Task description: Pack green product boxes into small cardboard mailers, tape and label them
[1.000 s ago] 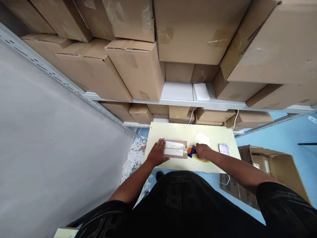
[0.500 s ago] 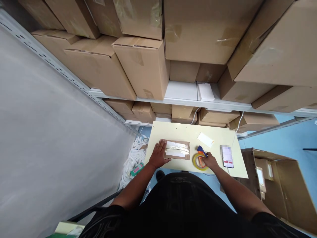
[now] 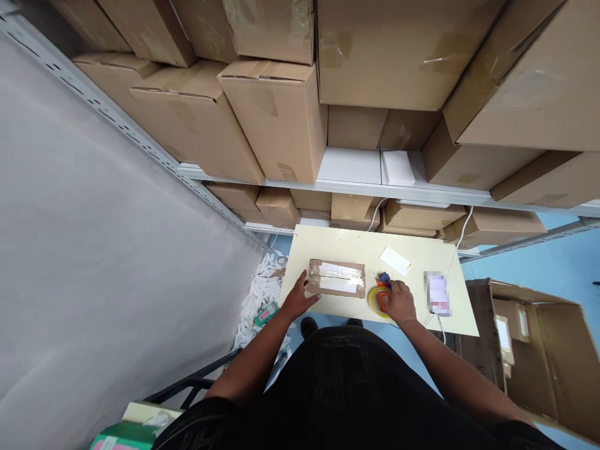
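Head view: left fingers wide at parcel, right fingers around tape dispenser, card beyond, phone farther right

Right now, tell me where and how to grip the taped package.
Probably by its two short ends, one hand from each side: the taped package lies flat on the table, its length running left to right. The left hand is at the left end; the right hand, at the tape dispenser, would come from the right.

Free tabletop beyond the parcel, with tape dispenser and white card rightward.
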`<state>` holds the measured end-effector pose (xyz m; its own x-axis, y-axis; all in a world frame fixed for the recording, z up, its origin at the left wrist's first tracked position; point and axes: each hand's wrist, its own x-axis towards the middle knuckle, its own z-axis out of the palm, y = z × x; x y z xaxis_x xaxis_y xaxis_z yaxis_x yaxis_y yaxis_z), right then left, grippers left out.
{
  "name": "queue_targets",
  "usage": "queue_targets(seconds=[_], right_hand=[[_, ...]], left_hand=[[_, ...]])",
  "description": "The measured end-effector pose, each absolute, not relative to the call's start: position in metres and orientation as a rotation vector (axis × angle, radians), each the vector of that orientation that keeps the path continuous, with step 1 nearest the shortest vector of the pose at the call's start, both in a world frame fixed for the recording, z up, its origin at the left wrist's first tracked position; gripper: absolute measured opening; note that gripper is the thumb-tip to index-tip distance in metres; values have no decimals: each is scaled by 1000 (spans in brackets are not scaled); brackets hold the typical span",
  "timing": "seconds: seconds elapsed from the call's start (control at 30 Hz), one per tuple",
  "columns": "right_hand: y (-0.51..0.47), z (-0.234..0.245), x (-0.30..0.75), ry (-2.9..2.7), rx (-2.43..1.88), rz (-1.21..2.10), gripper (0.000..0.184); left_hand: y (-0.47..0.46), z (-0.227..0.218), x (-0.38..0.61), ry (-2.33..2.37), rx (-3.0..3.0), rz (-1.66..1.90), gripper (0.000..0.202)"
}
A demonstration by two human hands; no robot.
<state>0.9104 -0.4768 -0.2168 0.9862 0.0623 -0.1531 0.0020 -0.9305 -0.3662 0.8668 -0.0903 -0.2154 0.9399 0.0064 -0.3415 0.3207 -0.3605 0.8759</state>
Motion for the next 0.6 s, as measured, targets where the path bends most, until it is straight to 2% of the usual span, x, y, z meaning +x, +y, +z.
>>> queue_targets(seconds=[0.13,0.33,0.5,0.6], right_hand=[[-438,-211,892,-302,-2388,323,61],[-385,-183,924,-8,-2464,302,40],[-369,-168,980,142,-2504,533,42],[-380,-172,988,92,-2429,596,34]], left_hand=[[-93,-220,863,209,1769,-398,96],[-108,-187,882,272,2048,-291,53],[-117,-184,929,438,2330,-349,44],[-119,-190,950,470,2362,-380,42]])
